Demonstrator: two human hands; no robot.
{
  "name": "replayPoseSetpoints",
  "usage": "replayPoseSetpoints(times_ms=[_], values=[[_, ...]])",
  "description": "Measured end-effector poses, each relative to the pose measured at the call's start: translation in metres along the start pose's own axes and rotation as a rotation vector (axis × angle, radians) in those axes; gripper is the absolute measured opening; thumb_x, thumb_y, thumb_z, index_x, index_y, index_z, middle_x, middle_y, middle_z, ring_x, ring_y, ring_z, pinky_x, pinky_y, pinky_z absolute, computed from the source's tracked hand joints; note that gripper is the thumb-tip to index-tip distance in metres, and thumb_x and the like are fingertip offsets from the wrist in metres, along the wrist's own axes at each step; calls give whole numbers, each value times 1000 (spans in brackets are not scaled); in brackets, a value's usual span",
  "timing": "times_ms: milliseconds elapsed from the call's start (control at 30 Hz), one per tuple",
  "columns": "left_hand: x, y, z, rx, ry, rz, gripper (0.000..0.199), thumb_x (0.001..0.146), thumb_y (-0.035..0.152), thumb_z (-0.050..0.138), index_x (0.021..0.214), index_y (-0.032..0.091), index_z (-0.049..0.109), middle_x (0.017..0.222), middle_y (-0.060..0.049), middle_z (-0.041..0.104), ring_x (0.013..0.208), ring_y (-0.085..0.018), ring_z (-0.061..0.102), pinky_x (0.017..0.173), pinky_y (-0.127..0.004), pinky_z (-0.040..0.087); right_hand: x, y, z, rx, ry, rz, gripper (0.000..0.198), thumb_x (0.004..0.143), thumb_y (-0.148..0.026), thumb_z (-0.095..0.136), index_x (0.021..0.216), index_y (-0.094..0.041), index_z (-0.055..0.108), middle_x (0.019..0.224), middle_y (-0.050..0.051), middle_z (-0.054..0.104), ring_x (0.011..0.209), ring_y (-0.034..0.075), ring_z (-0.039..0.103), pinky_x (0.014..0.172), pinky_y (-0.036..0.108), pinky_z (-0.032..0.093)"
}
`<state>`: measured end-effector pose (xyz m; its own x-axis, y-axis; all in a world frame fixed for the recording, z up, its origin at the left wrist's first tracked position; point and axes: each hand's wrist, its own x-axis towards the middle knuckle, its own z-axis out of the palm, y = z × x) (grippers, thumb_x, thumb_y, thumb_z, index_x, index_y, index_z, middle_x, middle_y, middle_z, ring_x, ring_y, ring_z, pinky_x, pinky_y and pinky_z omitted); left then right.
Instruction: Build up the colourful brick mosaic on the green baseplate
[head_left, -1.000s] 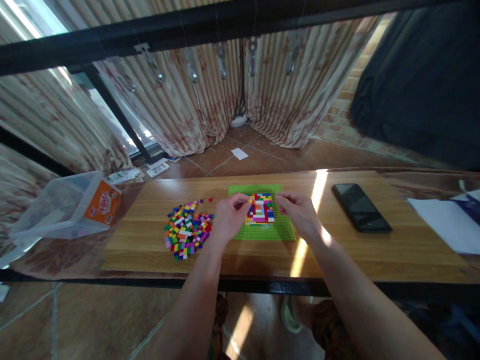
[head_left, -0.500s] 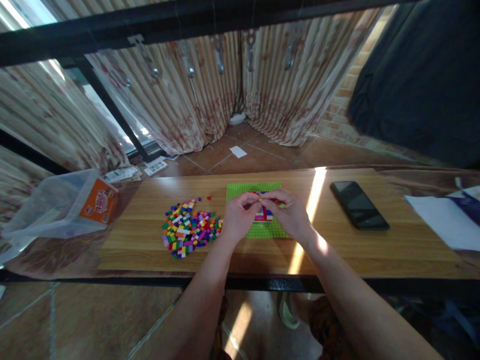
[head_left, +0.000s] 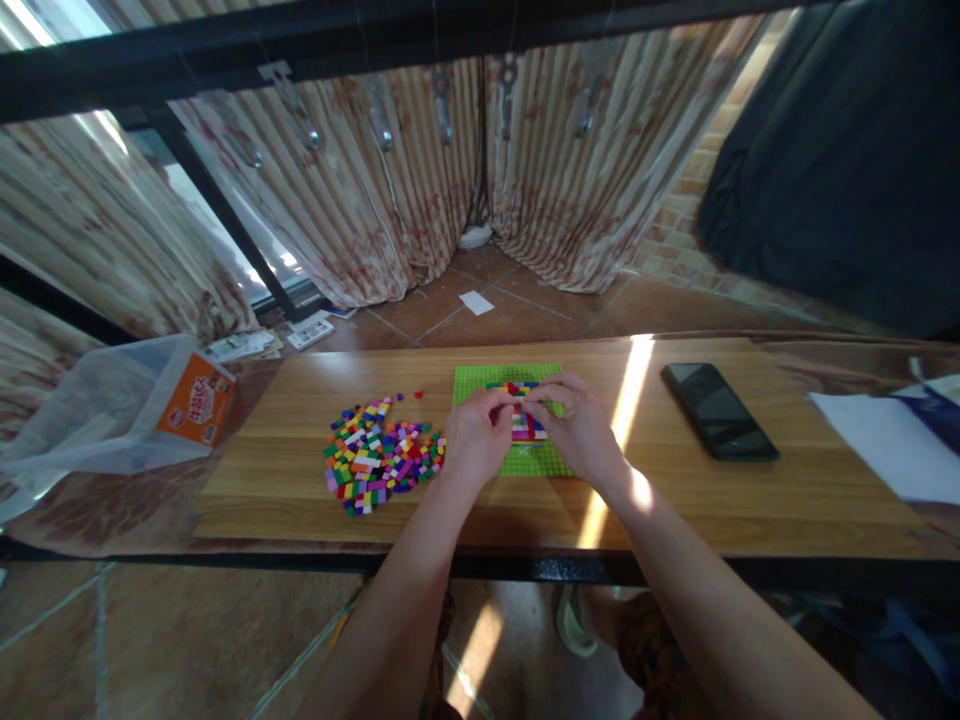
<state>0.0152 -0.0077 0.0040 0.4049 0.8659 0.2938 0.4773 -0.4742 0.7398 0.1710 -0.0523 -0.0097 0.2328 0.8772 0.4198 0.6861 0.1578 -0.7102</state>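
Observation:
A green studded baseplate point(head_left: 469, 378) lies on the wooden board, carrying a flat build of coloured toy bricks point(head_left: 531, 430) in red, blue, white and other colours. Over the build, my left hand point(head_left: 481, 432) has thumb and fingertips pinched together. My right hand point(head_left: 576, 425) meets it from the other side, thumb and index finger also closed. Whatever sits between the fingertips is too small and covered to name. Both hands hide part of the build. Left of the plate spreads a pile of loose toy bricks point(head_left: 371, 462) in many colours.
A black phone point(head_left: 718, 410) rests on the wooden board point(head_left: 697, 510) to the right, with white paper point(head_left: 885, 440) beyond it. At the far left stands a clear plastic box point(head_left: 97, 405) with an orange label. Curtains hang behind; a strip of sunlight crosses the board.
My fingertips have shifted slightly to the left and lower over the build, uncovering more of its far edge. A small yellow piece seen between them earlier no longer shows.

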Motion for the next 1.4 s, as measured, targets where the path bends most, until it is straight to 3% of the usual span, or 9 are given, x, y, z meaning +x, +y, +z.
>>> replayPoseSetpoints(times_ms=[333,600,833,1400], values=[[-3,4,6,191,-89,67,25,92,17,54,103,20,76,96,-8,70,89,-19,65,85,-32,52,-1,8,5,-83,52,11,17,88,-32,63,84,-23,77,98,10,64,99,26,60,90,44,49],[-5,-1,12,226,-78,94,26,93,19,52,105,19,75,97,-8,68,90,-20,64,87,-33,53,4,8,2,88,97,320,19,81,-37,64,80,-21,76,86,5,72,76,20,64,74,37,51],[-5,0,11,234,-88,102,26,93,18,51,106,20,74,97,-8,67,91,-20,63,86,-33,53,5,11,11,177,72,454,16,71,-36,70,76,-21,74,76,4,73,67,18,63,66,32,51],[-7,4,10,230,-107,121,25,93,17,51,104,19,72,102,-8,68,98,-20,64,90,-33,52,5,10,14,328,80,494,21,67,-36,72,75,-17,74,69,5,72,62,17,63,60,30,50]])
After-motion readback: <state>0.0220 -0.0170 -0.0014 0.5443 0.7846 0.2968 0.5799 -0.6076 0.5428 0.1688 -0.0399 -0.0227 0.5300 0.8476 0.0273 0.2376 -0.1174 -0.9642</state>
